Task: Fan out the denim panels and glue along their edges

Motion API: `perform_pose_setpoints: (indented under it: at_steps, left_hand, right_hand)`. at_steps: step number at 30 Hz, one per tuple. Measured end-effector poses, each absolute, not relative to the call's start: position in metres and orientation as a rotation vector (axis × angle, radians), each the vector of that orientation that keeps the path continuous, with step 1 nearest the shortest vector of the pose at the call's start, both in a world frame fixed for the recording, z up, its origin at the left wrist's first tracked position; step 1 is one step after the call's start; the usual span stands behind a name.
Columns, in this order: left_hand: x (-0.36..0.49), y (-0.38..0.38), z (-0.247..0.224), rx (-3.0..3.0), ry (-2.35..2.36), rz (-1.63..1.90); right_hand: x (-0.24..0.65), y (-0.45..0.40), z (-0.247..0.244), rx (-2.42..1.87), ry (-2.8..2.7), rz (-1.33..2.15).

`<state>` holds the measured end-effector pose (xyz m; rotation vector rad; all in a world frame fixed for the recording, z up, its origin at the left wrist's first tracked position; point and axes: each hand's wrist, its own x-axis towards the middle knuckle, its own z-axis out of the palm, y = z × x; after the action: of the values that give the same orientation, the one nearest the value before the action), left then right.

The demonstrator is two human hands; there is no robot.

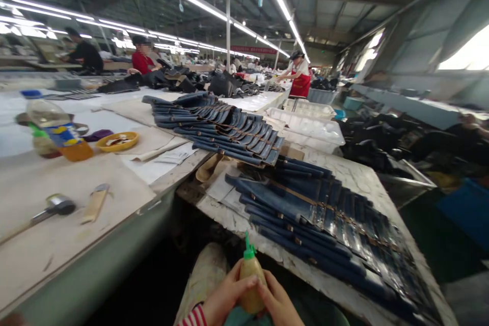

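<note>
Both of my hands are wrapped round a squeeze bottle [251, 285] of yellowish stuff with a green nozzle cap, held upright at the lower middle of the head view. My left hand [225, 293] grips it from the left, thumb across its front. From the right, my right hand [278, 300] closes on it. Just beyond the bottle, overlapping dark blue leather-like pieces [298, 204] lie in rows on a low worn table [355, 168]. Another stack of such pieces [229, 122] rests behind them.
On the left bench [126, 188] lie a hammer [61, 205] and a wooden-handled tool [95, 204]. A bottle of orange liquid [72, 142] stands by a yellow dish [117, 141]. White plastic bins [309, 127] sit behind the table. A person in a red apron [300, 81] works farther back.
</note>
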<state>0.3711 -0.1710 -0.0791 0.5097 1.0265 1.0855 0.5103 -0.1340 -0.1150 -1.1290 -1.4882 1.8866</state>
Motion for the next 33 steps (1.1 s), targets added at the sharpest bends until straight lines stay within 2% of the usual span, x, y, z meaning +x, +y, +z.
perform_pose_setpoints:
  at_steps: [8, 14, 25, 28, 33]
  left_hand:
    - [0.374, -0.164, -0.103, 0.262, 1.173, 1.041]
    - [0.379, -0.158, -0.114, 0.233, 1.189, 1.046]
    - [0.376, -0.167, -0.124, 0.309, 1.259, 0.987]
    - [0.373, -0.172, -0.133, 0.330, 1.293, 1.020]
    - [0.362, -0.173, -0.146, 0.331, 1.404, 1.038]
  right_hand:
    - [0.511, -0.128, -0.116, -1.210, -1.382, 2.002]
    - [0.513, -0.126, -0.123, -1.305, -1.383, 1.948]
    - [0.522, -0.125, -0.126, -1.227, -1.522, 2.059]
    - [0.529, -0.117, -0.145, -1.224, -1.698, 1.959]
    - [0.542, -0.118, -0.182, -1.520, -2.148, 1.667]
